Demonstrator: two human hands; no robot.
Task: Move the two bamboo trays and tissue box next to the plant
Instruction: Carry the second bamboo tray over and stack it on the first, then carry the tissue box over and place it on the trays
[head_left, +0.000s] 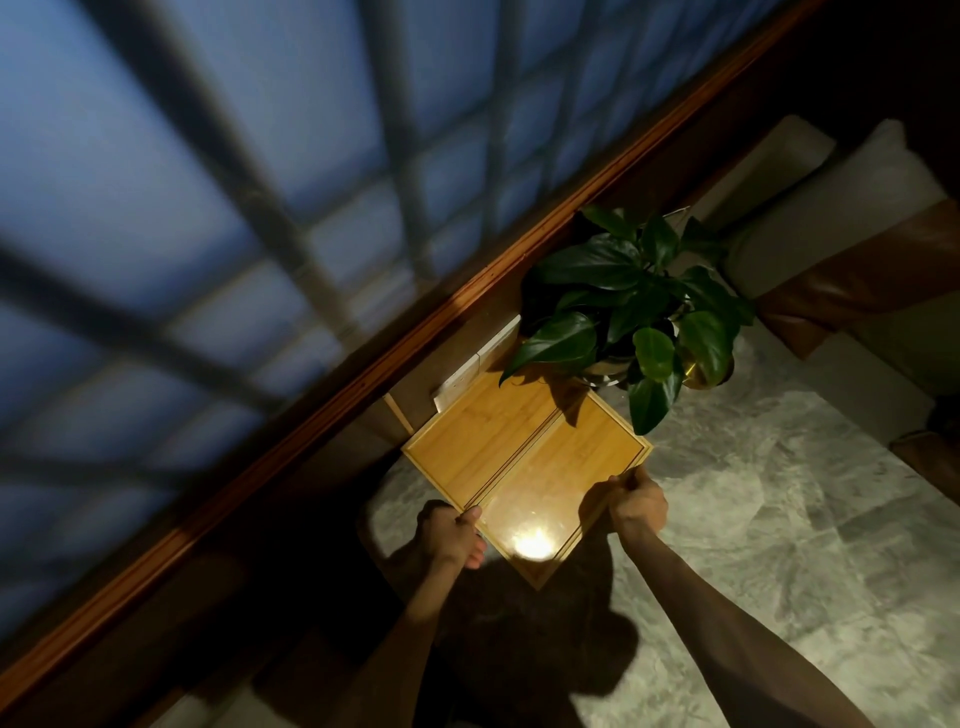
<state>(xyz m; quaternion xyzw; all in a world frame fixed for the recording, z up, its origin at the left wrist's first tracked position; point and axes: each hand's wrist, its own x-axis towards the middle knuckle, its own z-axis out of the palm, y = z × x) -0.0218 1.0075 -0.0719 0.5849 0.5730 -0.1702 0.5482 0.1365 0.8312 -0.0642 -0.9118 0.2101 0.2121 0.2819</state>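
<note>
- Two bamboo trays lie side by side over a grey marble floor (753, 545), by the wall under a window (234, 182)
- The near tray (561, 483) is held at two sides; a bright spot of light glares off its base near the front corner
- The left hand (449, 535) is closed on the near tray's left edge, thumb on top of the rim and fingers curled beneath
- The right hand (631, 501) is closed on the near tray's right edge, close to the right corner, fingers wrapped over the rim
- The far tray (483, 436) lies touching the near one along one long edge, its far end under the leaves
- The plant (634, 306), dark green with broad leaves, stands in a shiny metal pot (605, 371) just beyond the trays; one leaf hangs over the near tray's right corner
- A pale flat thing (480, 364) leans at the wall just behind the far tray; I cannot tell what it is
- A sofa (857, 249) with pale cushions and brown leather trim sits to the right, well apart from the trays
- Whether the near tray rests on the floor or is lifted off it cannot be told
</note>
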